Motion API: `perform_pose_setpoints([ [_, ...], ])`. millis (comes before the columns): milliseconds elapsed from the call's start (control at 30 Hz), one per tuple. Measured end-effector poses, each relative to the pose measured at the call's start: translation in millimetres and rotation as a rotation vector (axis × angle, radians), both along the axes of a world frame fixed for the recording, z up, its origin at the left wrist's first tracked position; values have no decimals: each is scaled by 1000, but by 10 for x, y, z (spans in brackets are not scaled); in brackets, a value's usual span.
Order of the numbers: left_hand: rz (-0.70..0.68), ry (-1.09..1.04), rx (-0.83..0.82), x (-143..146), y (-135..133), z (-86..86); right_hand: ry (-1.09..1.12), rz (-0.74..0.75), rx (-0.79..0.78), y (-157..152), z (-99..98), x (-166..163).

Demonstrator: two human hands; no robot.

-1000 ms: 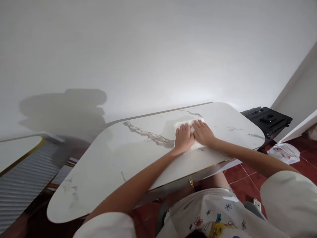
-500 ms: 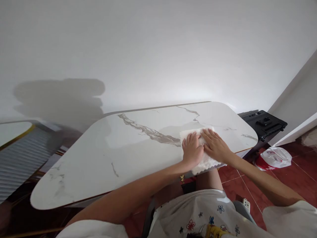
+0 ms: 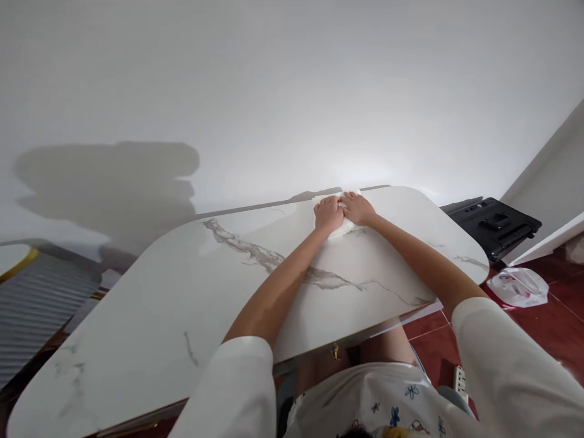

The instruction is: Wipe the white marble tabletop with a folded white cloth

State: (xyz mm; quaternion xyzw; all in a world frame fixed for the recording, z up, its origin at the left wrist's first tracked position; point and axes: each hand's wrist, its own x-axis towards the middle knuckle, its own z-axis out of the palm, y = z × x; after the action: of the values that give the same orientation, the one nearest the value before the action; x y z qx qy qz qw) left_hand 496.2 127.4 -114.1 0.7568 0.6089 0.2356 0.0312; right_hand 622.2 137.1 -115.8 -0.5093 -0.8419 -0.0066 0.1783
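At the centre right of the frame, a white cloth lies on the marble-patterned table, up near its far edge and close to the wall. Both of the person's hands rest on it, palms down. The left hand covers the cloth's left part, opened out rather than balled up, its fingers pointing toward the wall and a little bent. The right hand lies just beside it, also opened out, with its fingers angled to the upper left; the two meet or nearly meet at the thumbs. Whether either one pinches any of the fabric, I cannot tell.

Grey-brown veins run across the white tabletop, passing beneath the left forearm. A gold knob shows below the near edge, at the lower centre of the frame, above the person's printed white garment. At the right of the frame a black hard case stands beyond the table's end, and a white plastic bag sits below it on the red tiled floor. A white power strip is at the lower right. At the left edge stands a grey ribbed panel.
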Motion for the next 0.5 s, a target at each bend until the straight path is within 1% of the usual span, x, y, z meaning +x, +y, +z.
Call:
perform_pose_setpoints([
  [133,21,26,8,35,379,-17,26,21,5,431,-49,31],
  [267,42,54,-22,90,594,-22,20,20,-13,676,-78,73],
  [367,54,75,-34,109,639,-15,10,33,-10,723,-82,82],
  [500,39,87,-35,116,566,8,-27,-3,8,623,-65,74],
])
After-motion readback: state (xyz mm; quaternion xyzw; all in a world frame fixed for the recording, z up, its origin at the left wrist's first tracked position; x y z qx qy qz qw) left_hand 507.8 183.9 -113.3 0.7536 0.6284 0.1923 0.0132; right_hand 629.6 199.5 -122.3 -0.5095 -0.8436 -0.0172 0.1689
